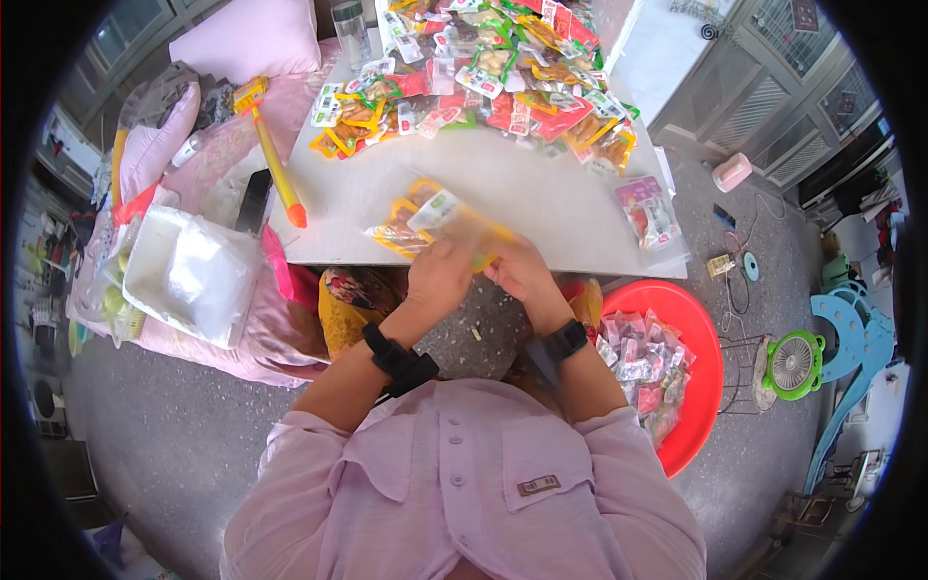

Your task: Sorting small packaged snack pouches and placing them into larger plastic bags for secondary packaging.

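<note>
Both of my hands are at the near edge of a pale table. My left hand (438,274) grips several yellow-edged snack packets (409,217) that fan out to the left, with brown food showing through. Clear plastic film seems to lie around them; blur hides whether it is a bag. My right hand (520,267) pinches the right end of the same bundle, where a yellow packet edge is smeared by motion. Beyond my hands lies a large heap of mixed snack packets (478,72). At the table's right lies a filled clear bag (647,217) with a purple-topped packet inside.
A red plastic basin (699,377) holding filled bags stands at my lower right. Left are a white foam box (156,290) with clear plastic bags, a black phone (254,201) and a yellow stick-like object (275,159). A green fan (794,365) stands further right; cables cross the floor.
</note>
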`<control>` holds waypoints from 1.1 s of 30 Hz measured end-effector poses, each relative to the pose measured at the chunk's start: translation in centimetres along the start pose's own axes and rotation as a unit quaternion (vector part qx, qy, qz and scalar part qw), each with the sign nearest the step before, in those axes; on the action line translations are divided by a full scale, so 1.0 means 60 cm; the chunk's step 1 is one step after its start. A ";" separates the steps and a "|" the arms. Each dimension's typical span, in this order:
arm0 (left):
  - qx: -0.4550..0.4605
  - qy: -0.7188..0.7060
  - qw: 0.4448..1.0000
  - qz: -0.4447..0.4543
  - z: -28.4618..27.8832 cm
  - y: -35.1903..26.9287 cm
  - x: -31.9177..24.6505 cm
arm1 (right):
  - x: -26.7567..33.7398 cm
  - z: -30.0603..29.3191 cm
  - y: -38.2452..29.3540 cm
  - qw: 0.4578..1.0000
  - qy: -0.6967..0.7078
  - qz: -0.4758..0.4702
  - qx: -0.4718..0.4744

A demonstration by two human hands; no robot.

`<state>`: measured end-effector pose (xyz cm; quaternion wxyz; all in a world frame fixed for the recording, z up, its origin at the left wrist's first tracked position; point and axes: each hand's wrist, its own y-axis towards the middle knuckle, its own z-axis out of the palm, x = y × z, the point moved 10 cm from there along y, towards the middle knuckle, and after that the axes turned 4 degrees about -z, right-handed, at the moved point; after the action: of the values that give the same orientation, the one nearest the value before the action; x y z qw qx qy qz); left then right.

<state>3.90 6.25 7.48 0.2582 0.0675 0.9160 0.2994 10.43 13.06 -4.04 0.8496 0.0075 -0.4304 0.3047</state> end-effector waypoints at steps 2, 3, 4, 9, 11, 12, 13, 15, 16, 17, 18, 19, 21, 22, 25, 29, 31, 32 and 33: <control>0.018 0.014 1.000 -0.007 0.002 -0.001 -0.001 | -0.003 0.014 0.009 1.000 0.012 0.006 -0.023; 0.036 0.028 0.999 -0.016 0.005 -0.002 0.003 | 0.002 0.016 0.010 1.000 0.012 0.006 -0.021; 0.035 0.030 0.999 -0.016 0.004 -0.003 0.005 | 0.002 0.010 0.009 0.995 -0.092 0.030 -0.020; 0.002 0.009 0.999 0.046 -0.007 -0.012 -0.015 | 0.010 0.015 0.002 0.976 -0.213 0.045 -0.001; 0.004 0.012 0.999 0.044 -0.002 -0.013 -0.015 | -0.001 0.015 0.007 0.992 -0.124 0.029 -0.023; 0.003 0.019 0.999 0.041 -0.001 -0.015 -0.012 | -0.005 0.018 0.008 0.992 -0.124 0.030 -0.023; 0.004 0.019 0.999 0.041 0.000 -0.016 -0.011 | -0.007 0.017 0.007 0.989 -0.140 0.036 -0.039; 0.017 0.017 0.999 0.040 0.004 -0.020 -0.008 | -0.002 0.020 -0.004 0.985 -0.155 0.042 -0.057; 0.017 0.018 0.999 0.039 0.003 -0.021 -0.005 | 0.008 0.029 -0.017 0.980 -0.188 0.044 -0.057; 0.009 0.014 0.999 0.044 0.000 -0.023 -0.003 | 0.012 0.033 -0.025 0.973 -0.221 0.046 -0.057; 0.002 0.007 0.999 0.051 -0.002 -0.025 -0.006 | 0.007 0.031 -0.028 0.973 -0.220 0.046 -0.058; 0.003 0.007 0.999 0.051 -0.002 -0.026 -0.007 | 0.000 0.038 -0.028 0.980 -0.193 0.036 -0.038; 0.006 0.023 0.999 0.040 -0.001 -0.026 -0.003 | -0.006 0.044 -0.026 0.986 -0.165 0.026 -0.020; 0.007 0.022 0.999 0.042 0.000 -0.025 -0.003 | -0.008 0.047 -0.023 0.986 -0.160 0.037 -0.011; -0.020 0.017 0.999 0.041 -0.001 -0.022 0.000 | -0.027 0.054 0.002 0.998 -0.058 0.012 0.006; -0.009 0.024 0.999 0.046 0.003 -0.024 0.010 | -0.038 0.072 0.030 0.996 0.086 -0.014 0.025; -0.007 0.029 0.999 0.045 -0.001 -0.024 0.010 | -0.037 0.074 0.030 0.994 0.088 -0.022 0.053; -0.009 0.024 0.999 0.038 -0.006 -0.026 0.009 | -0.034 0.077 0.027 0.992 0.087 -0.029 0.081; -0.011 0.018 0.999 0.028 -0.012 -0.030 0.008 | -0.028 0.075 0.019 0.993 0.087 -0.028 0.080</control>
<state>3.17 4.57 6.69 0.2342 0.0853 0.9150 0.3174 5.79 11.90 -2.73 0.8887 0.0610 -0.3283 0.3142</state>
